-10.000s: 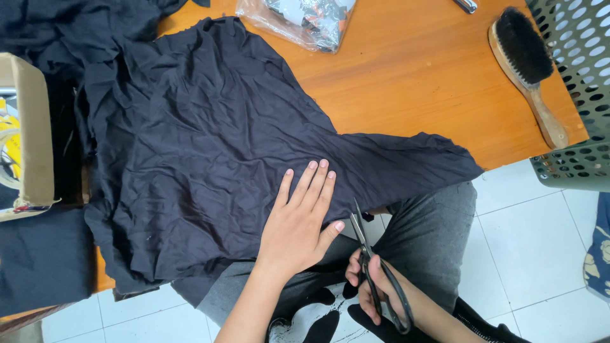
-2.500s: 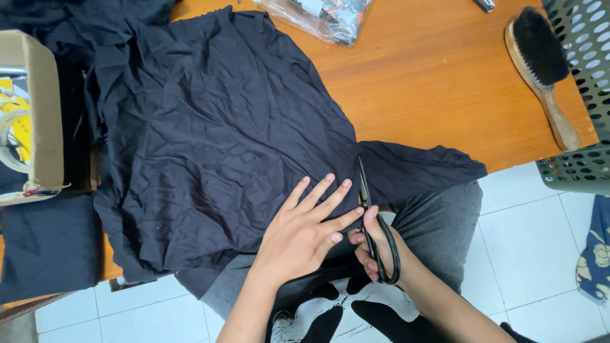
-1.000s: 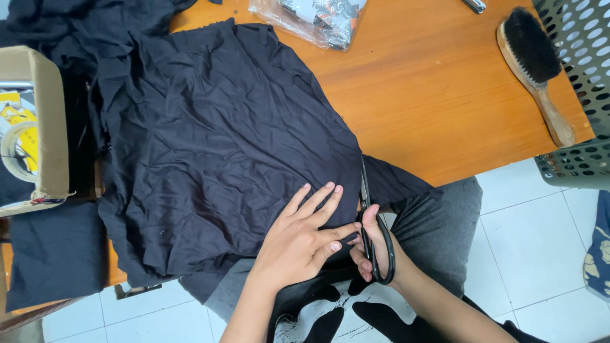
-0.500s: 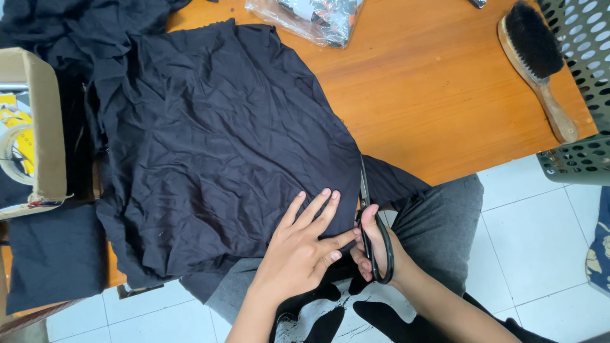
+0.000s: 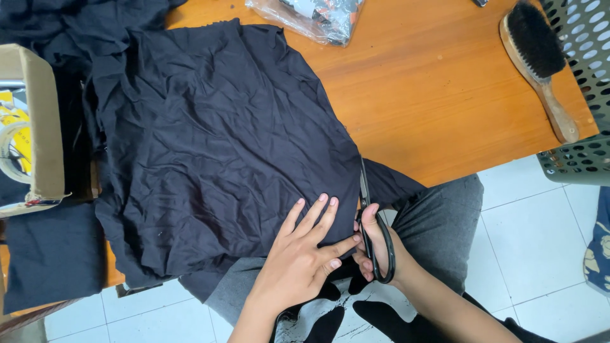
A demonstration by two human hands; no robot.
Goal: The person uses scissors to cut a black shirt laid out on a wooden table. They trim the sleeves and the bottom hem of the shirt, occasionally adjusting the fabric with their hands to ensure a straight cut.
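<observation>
Here, from the left: a cardboard box (image 5: 38,127) with a tape roll sits at the counter (image 5: 432,95) edge, beside a wide, wrinkled black cloth (image 5: 216,146) spread flat and hanging over the near edge. The left hand (image 5: 298,260) lies palm-down on it, fingers spread. Just right, the right hand (image 5: 375,244) has its fingers curled through the loops of black scissors (image 5: 372,222), blades pointing away along the cloth's right border. Farther right lie a clear plastic bag (image 5: 311,16), a wooden brush (image 5: 540,63) and a perforated grey basket (image 5: 581,95).
</observation>
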